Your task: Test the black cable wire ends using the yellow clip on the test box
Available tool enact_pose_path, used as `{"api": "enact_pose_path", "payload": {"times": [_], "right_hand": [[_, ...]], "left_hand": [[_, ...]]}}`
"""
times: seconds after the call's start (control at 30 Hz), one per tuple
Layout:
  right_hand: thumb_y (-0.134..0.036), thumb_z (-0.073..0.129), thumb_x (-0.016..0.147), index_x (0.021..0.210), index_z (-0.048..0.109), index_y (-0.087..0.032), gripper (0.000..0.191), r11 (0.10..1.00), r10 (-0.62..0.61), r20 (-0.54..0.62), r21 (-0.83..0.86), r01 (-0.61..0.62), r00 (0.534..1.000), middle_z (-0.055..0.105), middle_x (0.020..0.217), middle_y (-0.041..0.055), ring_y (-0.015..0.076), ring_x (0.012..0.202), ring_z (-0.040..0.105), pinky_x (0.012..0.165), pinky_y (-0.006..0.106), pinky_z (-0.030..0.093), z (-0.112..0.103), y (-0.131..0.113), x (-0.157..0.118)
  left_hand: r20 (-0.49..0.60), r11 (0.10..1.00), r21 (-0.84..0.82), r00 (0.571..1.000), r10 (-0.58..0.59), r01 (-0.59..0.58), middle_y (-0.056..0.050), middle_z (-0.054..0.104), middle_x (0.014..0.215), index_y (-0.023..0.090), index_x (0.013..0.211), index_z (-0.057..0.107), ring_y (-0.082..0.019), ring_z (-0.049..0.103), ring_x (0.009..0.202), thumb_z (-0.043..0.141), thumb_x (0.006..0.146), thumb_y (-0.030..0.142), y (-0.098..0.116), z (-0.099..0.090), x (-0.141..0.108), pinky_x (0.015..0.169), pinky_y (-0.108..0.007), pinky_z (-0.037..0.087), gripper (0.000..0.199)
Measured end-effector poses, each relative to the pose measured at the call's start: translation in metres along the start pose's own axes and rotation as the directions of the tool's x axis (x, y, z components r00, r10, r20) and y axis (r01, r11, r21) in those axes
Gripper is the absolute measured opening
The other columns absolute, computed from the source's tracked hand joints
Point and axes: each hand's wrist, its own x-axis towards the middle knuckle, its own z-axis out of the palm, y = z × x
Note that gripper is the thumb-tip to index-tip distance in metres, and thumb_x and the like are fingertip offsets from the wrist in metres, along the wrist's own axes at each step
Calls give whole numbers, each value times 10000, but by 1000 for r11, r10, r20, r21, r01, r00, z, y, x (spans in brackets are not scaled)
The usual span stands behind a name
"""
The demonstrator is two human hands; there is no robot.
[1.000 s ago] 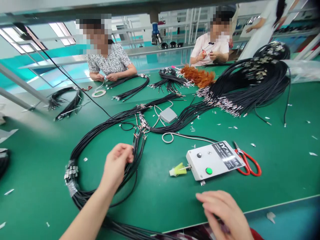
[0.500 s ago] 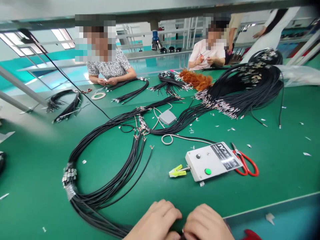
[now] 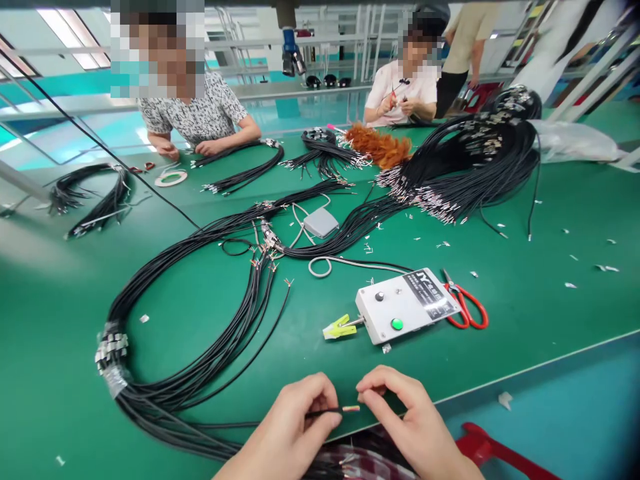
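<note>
My left hand grips a black cable close to its end. From the cut jacket stick short coloured wires, pointing right. Just beyond those wire tips is my right hand, thumb and forefinger pinched together; anything between them is too small to make out. The cable runs back left under the left hand toward a looped bundle of black cables, bound with clear tape. Below my hands, at the table edge, more cable ends lie over my lap.
Ahead stands a grey control box with a yellow clip in front and red-handled scissors beside it. A grey pedal, a large cable heap and orange fluffy material lie farther back. Two people sit across the green table.
My hands have risen into fuller view, and the stripped cable end now shows between them. The camera view has shifted, so the table's things appear farther left and higher.
</note>
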Motion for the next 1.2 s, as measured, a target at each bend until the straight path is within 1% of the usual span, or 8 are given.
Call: {"api": "enact_pose_path", "payload": {"times": [0.13,0.23,0.37,0.5,0.73,0.93,1.1,1.2], "right_hand": [[-504,605,894,910,684,-199,316,917,163,108,351,-191,981,686,786,33,155,725,634,702,266,494,15,-13,13],[-523,654,857,854,695,-183,343,842,155,138,499,-204,978,662,713,19,122,642,578,654,246,457,23,-21,26],[-518,669,846,829,704,-164,356,757,167,152,614,-226,974,644,682,16,106,604,528,632,242,410,28,-25,35],[-525,677,834,774,662,-156,375,714,218,161,646,-269,963,614,666,8,109,608,503,621,245,378,31,-28,38],[-505,748,760,734,544,-179,386,652,274,180,688,-320,945,484,582,-54,86,557,381,568,218,315,35,-33,43],[-525,761,750,747,543,-178,410,699,239,165,655,-288,957,484,579,-55,82,548,384,556,216,305,42,-24,34],[-556,684,814,806,590,-169,398,675,251,104,694,-251,962,529,624,-33,89,573,413,575,225,327,39,-23,31],[-546,706,799,806,608,-169,390,719,225,95,656,-231,970,548,647,-25,93,577,440,579,232,349,38,-23,33]], "left_hand": [[-117,969,-245,993,-4,-25,18,521,702,174,772,579,-140,465,659,567,859,266,2,-7,5,608,-229,376,127],[-167,940,-339,986,-27,-32,10,547,666,160,757,625,-132,464,622,589,854,309,6,-9,7,580,-223,374,181],[-178,896,-444,980,-90,2,35,500,579,151,806,646,-97,370,491,577,883,441,6,-10,8,460,-206,303,309],[-198,881,-474,974,-108,1,28,510,566,146,817,653,-95,363,478,594,871,509,1,-8,7,425,-196,280,372],[-216,884,-467,972,-94,-18,37,507,555,157,770,657,-72,313,427,609,873,448,4,-7,8,385,-190,214,312],[-261,871,-490,958,-116,-27,40,493,556,163,772,624,-87,356,462,617,863,492,1,-6,10,395,-179,266,341],[-256,875,-484,960,-115,-24,39,499,561,159,796,631,-84,355,453,614,864,515,1,-5,11,391,-180,263,363],[-262,877,-481,958,-117,-24,41,499,561,162,794,628,-85,354,453,620,860,519,0,-5,11,393,-184,260,363]]}}
